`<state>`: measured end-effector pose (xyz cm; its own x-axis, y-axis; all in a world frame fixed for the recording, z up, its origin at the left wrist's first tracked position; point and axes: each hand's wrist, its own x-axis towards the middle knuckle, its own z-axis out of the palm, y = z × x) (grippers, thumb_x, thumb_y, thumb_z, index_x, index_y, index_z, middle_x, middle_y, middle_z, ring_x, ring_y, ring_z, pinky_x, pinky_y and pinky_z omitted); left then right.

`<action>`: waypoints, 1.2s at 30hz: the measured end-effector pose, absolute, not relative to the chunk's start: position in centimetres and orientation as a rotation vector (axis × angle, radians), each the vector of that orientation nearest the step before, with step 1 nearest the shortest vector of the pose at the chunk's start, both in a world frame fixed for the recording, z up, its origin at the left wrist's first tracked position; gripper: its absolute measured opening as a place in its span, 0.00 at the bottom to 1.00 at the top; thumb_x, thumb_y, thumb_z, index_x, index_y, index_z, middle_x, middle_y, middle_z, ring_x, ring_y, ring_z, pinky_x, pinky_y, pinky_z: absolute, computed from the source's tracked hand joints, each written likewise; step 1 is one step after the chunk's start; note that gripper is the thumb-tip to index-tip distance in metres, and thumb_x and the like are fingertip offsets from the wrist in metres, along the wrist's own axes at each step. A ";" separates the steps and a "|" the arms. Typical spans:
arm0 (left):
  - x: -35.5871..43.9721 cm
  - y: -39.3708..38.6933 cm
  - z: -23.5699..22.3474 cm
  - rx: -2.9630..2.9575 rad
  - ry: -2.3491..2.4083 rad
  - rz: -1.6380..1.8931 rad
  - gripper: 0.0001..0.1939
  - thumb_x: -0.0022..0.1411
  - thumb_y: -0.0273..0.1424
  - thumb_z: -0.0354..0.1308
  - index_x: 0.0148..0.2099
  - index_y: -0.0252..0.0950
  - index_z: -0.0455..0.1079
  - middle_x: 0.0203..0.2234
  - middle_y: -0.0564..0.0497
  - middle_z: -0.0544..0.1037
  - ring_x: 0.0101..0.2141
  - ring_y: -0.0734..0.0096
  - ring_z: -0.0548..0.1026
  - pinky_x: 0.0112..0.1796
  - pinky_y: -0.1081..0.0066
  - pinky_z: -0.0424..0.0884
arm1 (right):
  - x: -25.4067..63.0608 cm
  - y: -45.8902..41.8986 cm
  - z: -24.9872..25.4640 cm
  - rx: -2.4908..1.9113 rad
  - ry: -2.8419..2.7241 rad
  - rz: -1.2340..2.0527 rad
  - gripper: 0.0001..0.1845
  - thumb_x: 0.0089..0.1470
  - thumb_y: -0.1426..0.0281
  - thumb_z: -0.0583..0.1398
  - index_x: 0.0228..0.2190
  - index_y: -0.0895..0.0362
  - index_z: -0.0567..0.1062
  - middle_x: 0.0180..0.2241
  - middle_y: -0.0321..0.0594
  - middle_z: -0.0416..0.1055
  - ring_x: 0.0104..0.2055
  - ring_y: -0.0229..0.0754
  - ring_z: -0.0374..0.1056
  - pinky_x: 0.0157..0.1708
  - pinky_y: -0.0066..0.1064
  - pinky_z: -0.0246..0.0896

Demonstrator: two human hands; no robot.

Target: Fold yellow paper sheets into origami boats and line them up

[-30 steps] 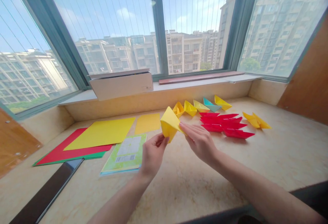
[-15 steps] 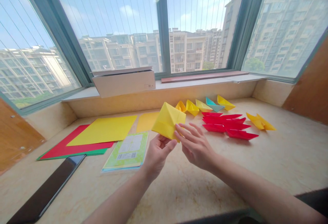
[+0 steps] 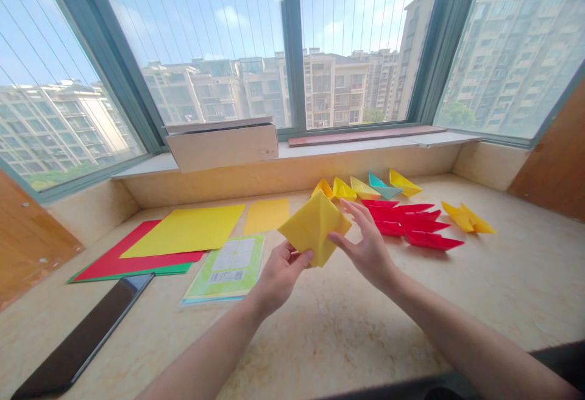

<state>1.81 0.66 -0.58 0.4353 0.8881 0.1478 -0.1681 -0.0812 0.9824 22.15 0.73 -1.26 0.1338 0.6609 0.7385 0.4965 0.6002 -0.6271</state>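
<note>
"So, where's the folded yellow paper (image 3: 314,227)?"

"Above the table (image 3: 338,339): the left hand (image 3: 278,275) pinches its lower edge, while the right hand (image 3: 371,255) is open, thumb against its right side."

"And beyond the right hand?"

"Red paper boats (image 3: 433,240), close together."

matt yellow folded paper (image 3: 315,226), glossy dark phone (image 3: 86,336), smooth stone-like counter (image 3: 356,339)

Bright daylight enters through the windows (image 3: 205,16) beyond the fingers (image 3: 342,242) — a hazy glare pales the farthest right pane (image 3: 512,52). Soft shadows lie under the red paper boats (image 3: 432,240) right of the fingers; wide-angle distortion stretches the outer edges.
</note>
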 end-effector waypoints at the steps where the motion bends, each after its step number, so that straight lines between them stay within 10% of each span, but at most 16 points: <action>1: 1.9 0.4 -0.5 1.372 0.685 1.005 0.22 0.60 0.38 0.64 0.52 0.32 0.69 0.45 0.41 0.79 0.43 0.59 0.78 0.44 0.62 0.75 | 22.1 0.8 -1.3 -1.041 -1.499 0.271 0.31 0.51 0.60 0.67 0.55 0.53 0.69 0.54 0.50 0.70 0.55 0.55 0.67 0.53 0.49 0.65; 8: 2.4 0.2 -1.0 1.450 0.773 1.084 0.27 0.62 0.43 0.60 0.55 0.36 0.56 0.45 0.42 0.75 0.31 0.68 0.80 0.30 0.68 0.79 | 20.9 0.2 -1.7 -1.015 -1.426 1.000 0.23 0.48 0.55 0.68 0.39 0.59 0.73 0.32 0.42 0.77 0.28 0.43 0.73 0.24 0.33 0.72; 13: 1.4 1.3 -1.0 1.547 0.768 0.896 0.22 0.65 0.45 0.57 0.51 0.36 0.55 0.30 0.54 0.73 0.13 0.80 0.69 0.10 0.80 0.60 | 21.9 0.2 -1.2 -1.000 -1.642 1.173 0.28 0.58 0.48 0.56 0.31 0.61 0.77 0.28 0.41 0.76 0.28 0.41 0.71 0.25 0.29 0.67; 29: 0.9 1.2 0.2 1.590 0.917 0.880 0.21 0.61 0.48 0.59 0.36 0.32 0.69 0.10 0.61 0.62 0.10 0.82 0.58 0.12 0.81 0.49 | 22.7 0.4 -0.7 -0.866 -1.507 1.195 0.25 0.60 0.50 0.56 0.38 0.58 0.80 0.33 0.43 0.79 0.33 0.44 0.74 0.35 0.32 0.67; 36: 1.5 0.5 0.4 1.504 0.949 1.149 0.22 0.60 0.49 0.59 0.38 0.32 0.71 0.20 0.55 0.72 0.13 0.82 0.61 0.15 0.79 0.55 | 22.5 0.5 -1.1 -0.921 -1.582 0.952 0.26 0.62 0.50 0.52 0.41 0.56 0.80 0.36 0.43 0.79 0.36 0.48 0.73 0.37 0.36 0.68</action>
<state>1.51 0.54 0.43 0.2471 0.9475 0.2028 0.0206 -0.2143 0.9765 22.49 0.45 -1.05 -0.1794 0.9106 0.3722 0.0976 0.3930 -0.9144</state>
